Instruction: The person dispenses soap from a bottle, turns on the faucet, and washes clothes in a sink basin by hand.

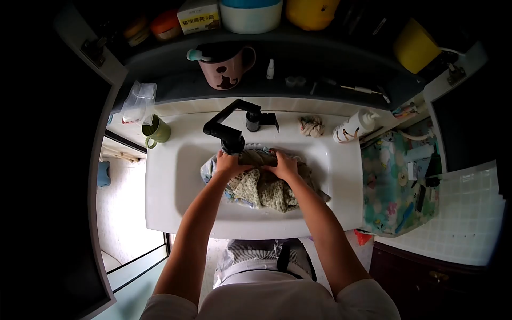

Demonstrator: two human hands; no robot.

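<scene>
A bundle of patterned cloth (261,186) lies bunched in the white sink (186,197), looking wet. My left hand (230,164) rests on its upper left part, just below the head of the black faucet (223,130), with the fingers apart. On the upper right part of the cloth is my right hand (282,165), its fingers spread and pressing on the fabric. Some fingertips of both hands are hidden in the folds.
A green mug (156,132) stands on the sink's left rim. Behind the basin on the right are a crumpled cloth (311,126) and a white pump bottle (354,126). Above, a dark shelf (181,69) holds a pink mug (224,69). Open cabinet doors flank both sides.
</scene>
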